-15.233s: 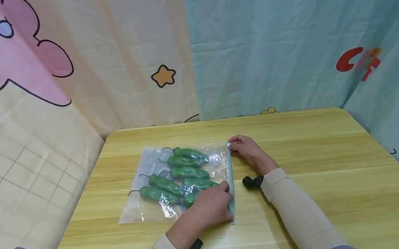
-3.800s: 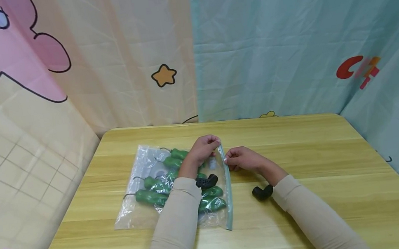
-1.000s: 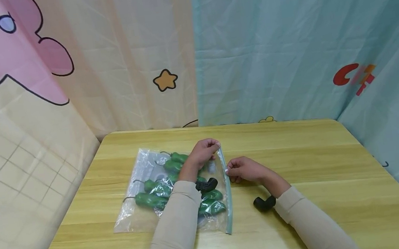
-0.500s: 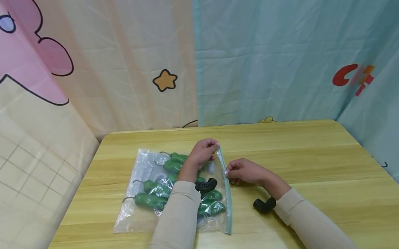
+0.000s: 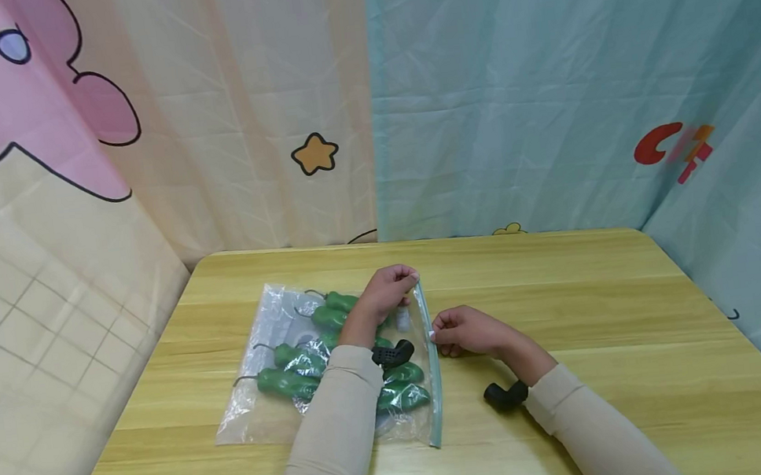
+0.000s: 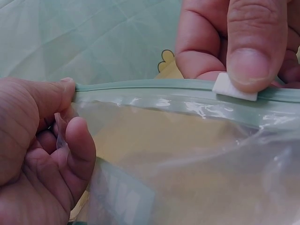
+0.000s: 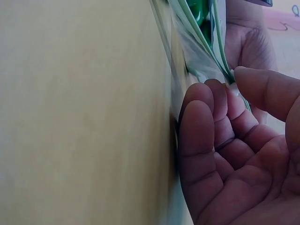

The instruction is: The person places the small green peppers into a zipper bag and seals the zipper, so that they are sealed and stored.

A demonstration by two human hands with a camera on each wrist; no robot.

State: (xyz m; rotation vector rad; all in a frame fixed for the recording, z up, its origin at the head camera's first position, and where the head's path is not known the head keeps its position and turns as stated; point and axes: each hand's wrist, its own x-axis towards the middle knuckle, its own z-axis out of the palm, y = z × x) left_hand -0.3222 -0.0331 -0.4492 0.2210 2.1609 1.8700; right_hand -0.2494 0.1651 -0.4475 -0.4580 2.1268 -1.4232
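A clear zip bag (image 5: 249, 420) lies on the table with several green peppers (image 5: 284, 381) inside. Along its right side runs a pale green zip strip (image 5: 436, 397). My left hand (image 5: 384, 291) reaches across the bag and pinches the strip's far corner. Between thumb and fingers, my right hand (image 5: 473, 331) pinches the white slider (image 6: 222, 85) on that strip. In the right wrist view the two green strips stand apart on the pepper side of the slider and lie together past it, toward the left hand. My left forearm hides some of the peppers.
The bag sits on a wooden table (image 5: 559, 295), left of its middle. Printed curtains (image 5: 497, 80) stand behind and at both sides. A black wrist piece (image 5: 505, 395) hangs under the right cuff, and another (image 5: 393, 354) sits over the bag at the left wrist.
Since 15.2 seconds ago, my left hand has gone from the strip's near part to its far corner. My right hand has slid from that corner toward me with the slider, slowly this last second.
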